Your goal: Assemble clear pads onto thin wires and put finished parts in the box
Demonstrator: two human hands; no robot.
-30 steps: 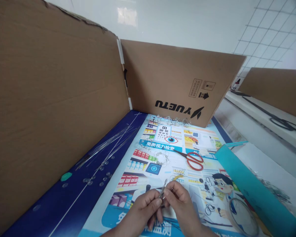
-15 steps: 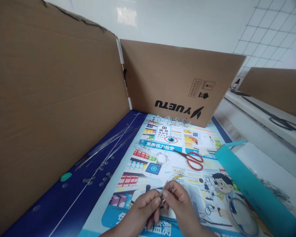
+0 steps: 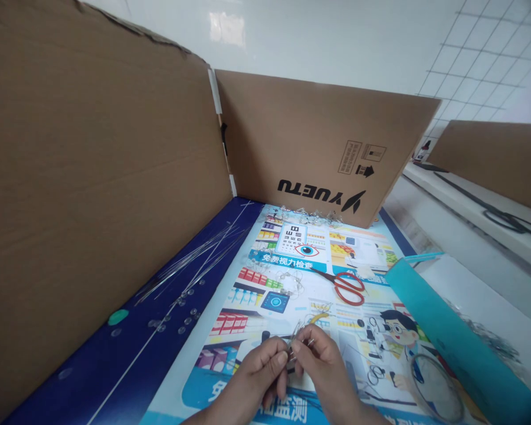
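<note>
My left hand (image 3: 259, 375) and my right hand (image 3: 321, 366) meet low in the middle of the view, above a printed poster mat (image 3: 234, 378). Their fingertips pinch a small bent wire piece with clear beads (image 3: 297, 341), partly hidden by my fingers. Farther up the mat lie a loose cluster of wired clear beads (image 3: 287, 283) and red-handled scissors (image 3: 349, 289), both out of reach of my fingertips. To the left, thin metal wires (image 3: 194, 262) and scattered clear beads (image 3: 172, 316) lie on a navy board (image 3: 115, 360).
Corrugated cardboard panels (image 3: 92, 177) stand along the left and back (image 3: 323, 147) of the mat, with clear bead bits along the back panel's foot. A teal folder (image 3: 442, 336) lies at the right. Beyond it are a white ledge (image 3: 473, 200) and a black cable (image 3: 504, 219).
My fingers have shifted slightly on the small wire piece, and its wire ends now show a little differently. The scissors and loose beads stay where they were.
</note>
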